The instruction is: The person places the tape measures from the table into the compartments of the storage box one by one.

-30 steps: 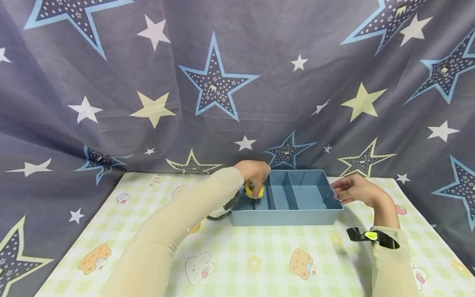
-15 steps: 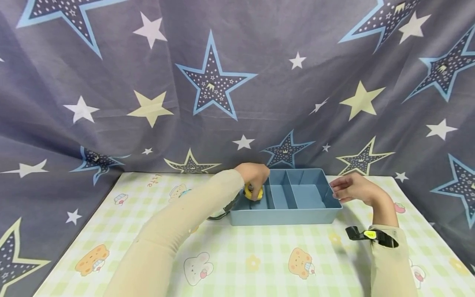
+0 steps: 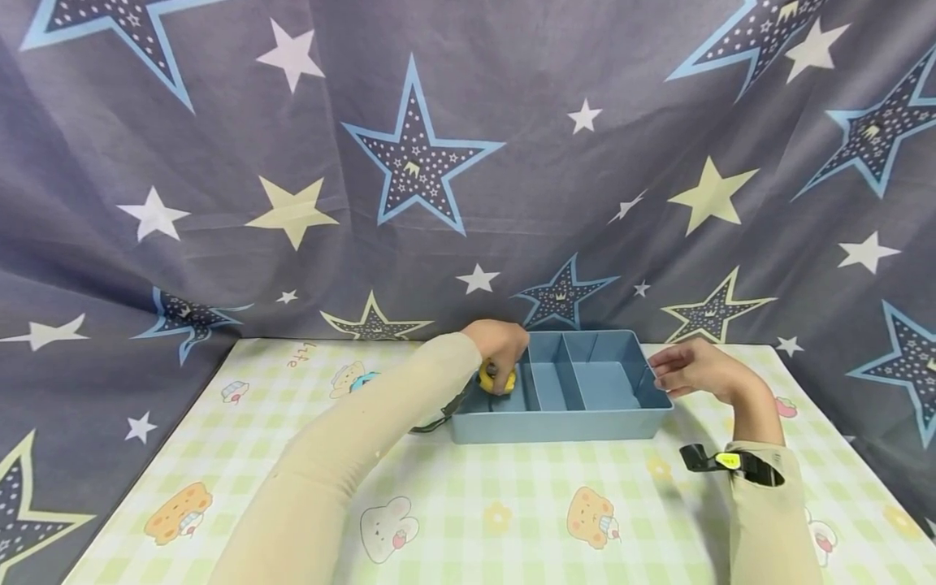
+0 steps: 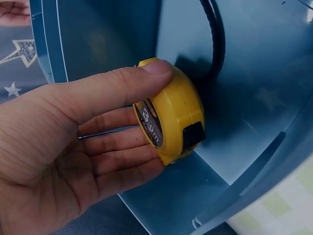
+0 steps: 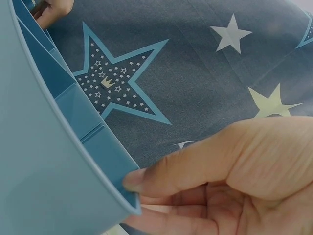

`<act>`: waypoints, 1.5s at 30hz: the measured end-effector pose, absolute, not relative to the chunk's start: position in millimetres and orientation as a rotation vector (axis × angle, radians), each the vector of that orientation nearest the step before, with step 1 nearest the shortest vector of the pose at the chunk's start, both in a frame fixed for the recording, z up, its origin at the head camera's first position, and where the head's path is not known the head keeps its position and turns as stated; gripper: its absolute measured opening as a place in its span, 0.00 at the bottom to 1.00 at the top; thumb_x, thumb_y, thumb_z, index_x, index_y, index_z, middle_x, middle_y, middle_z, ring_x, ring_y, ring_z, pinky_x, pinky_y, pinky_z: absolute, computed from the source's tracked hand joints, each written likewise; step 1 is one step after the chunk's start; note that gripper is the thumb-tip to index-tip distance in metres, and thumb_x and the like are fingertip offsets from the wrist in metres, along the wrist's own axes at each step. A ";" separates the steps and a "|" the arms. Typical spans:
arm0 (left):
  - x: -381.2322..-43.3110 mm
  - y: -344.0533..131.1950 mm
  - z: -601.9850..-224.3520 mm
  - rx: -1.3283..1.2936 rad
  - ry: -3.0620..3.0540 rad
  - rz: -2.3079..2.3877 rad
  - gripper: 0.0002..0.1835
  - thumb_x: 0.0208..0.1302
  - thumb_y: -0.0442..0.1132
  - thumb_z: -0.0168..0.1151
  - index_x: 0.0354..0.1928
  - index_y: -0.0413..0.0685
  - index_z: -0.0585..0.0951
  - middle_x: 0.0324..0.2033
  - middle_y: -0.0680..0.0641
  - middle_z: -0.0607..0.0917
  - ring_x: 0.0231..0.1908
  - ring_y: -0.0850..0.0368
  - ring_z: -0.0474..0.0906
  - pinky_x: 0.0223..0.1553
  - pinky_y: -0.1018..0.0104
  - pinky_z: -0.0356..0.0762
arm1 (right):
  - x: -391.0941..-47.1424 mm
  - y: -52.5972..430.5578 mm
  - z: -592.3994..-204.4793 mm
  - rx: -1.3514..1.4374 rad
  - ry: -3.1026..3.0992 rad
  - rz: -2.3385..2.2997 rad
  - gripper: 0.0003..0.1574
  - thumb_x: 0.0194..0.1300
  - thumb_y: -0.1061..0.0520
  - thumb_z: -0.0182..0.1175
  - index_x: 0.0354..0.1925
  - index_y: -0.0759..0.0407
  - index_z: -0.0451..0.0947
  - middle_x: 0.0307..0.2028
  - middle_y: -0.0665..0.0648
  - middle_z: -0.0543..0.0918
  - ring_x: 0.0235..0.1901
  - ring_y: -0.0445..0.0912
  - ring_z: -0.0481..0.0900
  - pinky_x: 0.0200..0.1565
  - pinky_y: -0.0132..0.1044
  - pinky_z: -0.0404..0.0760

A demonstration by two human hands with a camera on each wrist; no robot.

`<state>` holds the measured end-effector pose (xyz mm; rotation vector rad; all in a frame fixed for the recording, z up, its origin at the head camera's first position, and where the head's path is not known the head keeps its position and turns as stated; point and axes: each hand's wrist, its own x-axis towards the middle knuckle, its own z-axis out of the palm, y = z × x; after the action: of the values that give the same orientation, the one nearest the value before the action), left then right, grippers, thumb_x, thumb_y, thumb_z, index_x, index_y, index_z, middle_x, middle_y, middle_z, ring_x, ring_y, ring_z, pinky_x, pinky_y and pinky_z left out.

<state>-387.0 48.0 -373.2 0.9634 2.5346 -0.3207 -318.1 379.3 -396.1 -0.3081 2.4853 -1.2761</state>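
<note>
My left hand (image 3: 500,345) reaches into the left compartment of a blue divided storage box (image 3: 563,426). It holds a yellow tape measure (image 4: 178,112), thumb on one side and fingers on the other. The tape measure has a black button and a printed label; a black cord (image 4: 218,46) lies by it against the compartment's surface. At the box's right end, my right hand (image 3: 698,370) pinches the rim. The right wrist view shows its thumb (image 5: 137,181) inside the wall and its fingers outside.
The box stands near the back of a table with a green checked cloth (image 3: 497,471). A star-patterned curtain (image 3: 541,187) hangs right behind. Beside the box's left end, a dark curved item (image 3: 431,424) is partly covered by the left sleeve.
The tape measure sits slightly lower in the left compartment, still in my left hand. The left sleeve has shifted a little. My right hand keeps its place on the box, and the head view drifts slightly.
</note>
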 end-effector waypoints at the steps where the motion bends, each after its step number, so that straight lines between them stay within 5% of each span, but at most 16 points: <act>1: -386.9 48.0 -372.9 0.959 2.534 -0.321 0.19 0.46 0.44 0.84 0.20 0.53 0.77 0.23 0.56 0.77 0.27 0.62 0.68 0.27 0.72 0.72 | -318.1 378.9 -396.0 -0.304 2.485 -1.278 0.30 0.65 0.68 0.63 0.60 0.86 0.69 0.50 0.73 0.84 0.39 0.37 0.84 0.45 0.41 0.89; 20: -390.3 51.8 -378.6 0.848 2.557 -0.341 0.19 0.44 0.45 0.84 0.32 0.52 0.81 0.32 0.56 0.81 0.33 0.61 0.72 0.37 0.68 0.80 | -317.9 380.0 -397.5 -0.293 2.479 -1.266 0.31 0.66 0.69 0.62 0.61 0.86 0.67 0.51 0.74 0.83 0.39 0.37 0.84 0.45 0.41 0.88; 45: -390.7 47.7 -381.4 0.860 2.579 -0.331 0.21 0.44 0.43 0.83 0.32 0.52 0.76 0.28 0.56 0.76 0.31 0.60 0.69 0.34 0.68 0.76 | -319.2 377.9 -396.2 -0.293 2.487 -1.275 0.31 0.65 0.68 0.64 0.60 0.86 0.69 0.51 0.73 0.84 0.39 0.36 0.84 0.45 0.40 0.89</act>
<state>-390.7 47.7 -381.4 0.8603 2.5791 -0.3309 -319.2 377.9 -396.2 -0.2930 2.4870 -1.2753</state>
